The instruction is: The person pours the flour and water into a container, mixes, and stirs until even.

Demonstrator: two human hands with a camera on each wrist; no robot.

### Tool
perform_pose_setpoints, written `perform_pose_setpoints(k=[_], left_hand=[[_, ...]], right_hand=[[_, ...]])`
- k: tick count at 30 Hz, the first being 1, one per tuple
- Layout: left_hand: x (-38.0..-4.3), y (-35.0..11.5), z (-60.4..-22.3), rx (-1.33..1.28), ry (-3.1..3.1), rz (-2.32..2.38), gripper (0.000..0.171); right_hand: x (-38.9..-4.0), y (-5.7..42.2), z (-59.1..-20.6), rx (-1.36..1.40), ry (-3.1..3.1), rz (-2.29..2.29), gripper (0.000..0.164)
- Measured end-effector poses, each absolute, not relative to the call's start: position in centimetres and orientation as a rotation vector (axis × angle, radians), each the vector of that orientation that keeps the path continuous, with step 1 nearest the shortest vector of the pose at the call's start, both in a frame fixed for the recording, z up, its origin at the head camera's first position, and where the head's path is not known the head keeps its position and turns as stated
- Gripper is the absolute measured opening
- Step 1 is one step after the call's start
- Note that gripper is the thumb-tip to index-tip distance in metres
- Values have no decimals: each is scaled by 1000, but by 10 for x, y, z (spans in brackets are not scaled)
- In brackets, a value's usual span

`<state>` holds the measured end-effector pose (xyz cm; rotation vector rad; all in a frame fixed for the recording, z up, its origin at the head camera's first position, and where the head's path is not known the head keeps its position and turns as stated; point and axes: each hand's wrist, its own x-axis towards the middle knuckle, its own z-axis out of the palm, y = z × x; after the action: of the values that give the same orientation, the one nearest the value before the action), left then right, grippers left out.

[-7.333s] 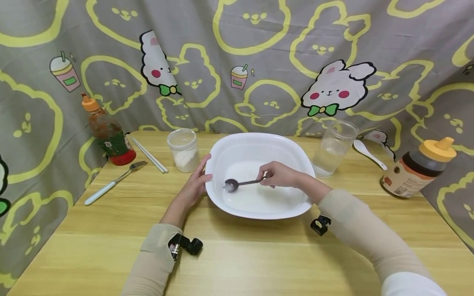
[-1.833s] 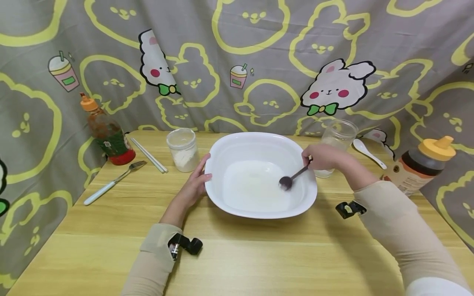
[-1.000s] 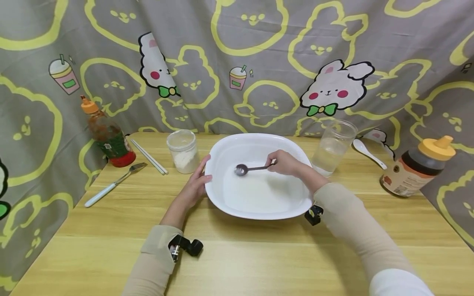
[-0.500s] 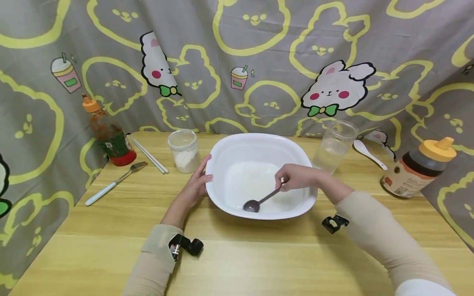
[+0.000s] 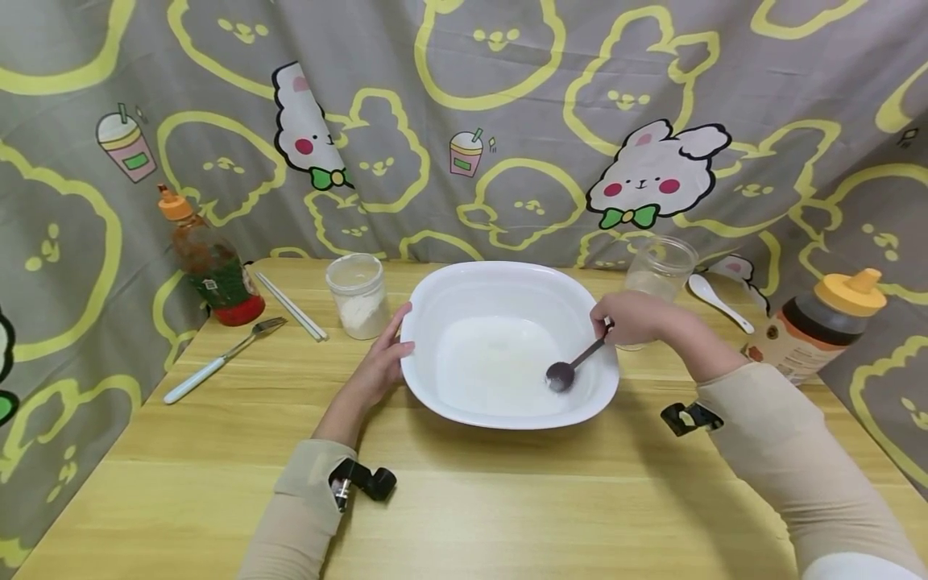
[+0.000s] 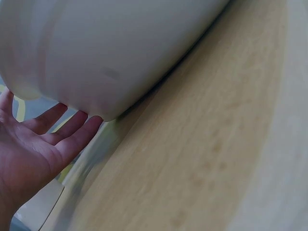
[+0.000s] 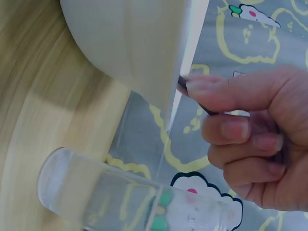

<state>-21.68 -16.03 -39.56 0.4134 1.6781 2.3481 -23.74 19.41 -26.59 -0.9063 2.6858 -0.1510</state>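
A white oval basin stands mid-table with a thin milky white layer on its bottom. My left hand holds the basin's left rim, thumb at the edge; in the left wrist view, fingertips touch the outer wall. My right hand pinches the handle of a dark brown spoon over the right rim. The spoon's bowl is low inside the basin, on the right; whether it touches the bottom I cannot tell. In the right wrist view the thumb and curled fingers grip the dark handle.
Left of the basin are a jar of white powder, chopsticks, a fork and a red sauce bottle. Behind my right hand stands a jar of clear liquid, then a white spoon and a yellow-capped bottle.
Half a second ago the spoon was at the basin's near side; now it is further right, my right hand having moved right and back. The spoon circles across frames. My left hand stays put.
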Motion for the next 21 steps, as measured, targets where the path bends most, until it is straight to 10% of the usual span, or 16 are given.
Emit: perform_pose_setpoints(k=[21], left_hand=[[-216, -161, -396, 407, 1678, 2350, 65]], right_hand=[[-267, 167, -311, -788, 2794, -626, 5]])
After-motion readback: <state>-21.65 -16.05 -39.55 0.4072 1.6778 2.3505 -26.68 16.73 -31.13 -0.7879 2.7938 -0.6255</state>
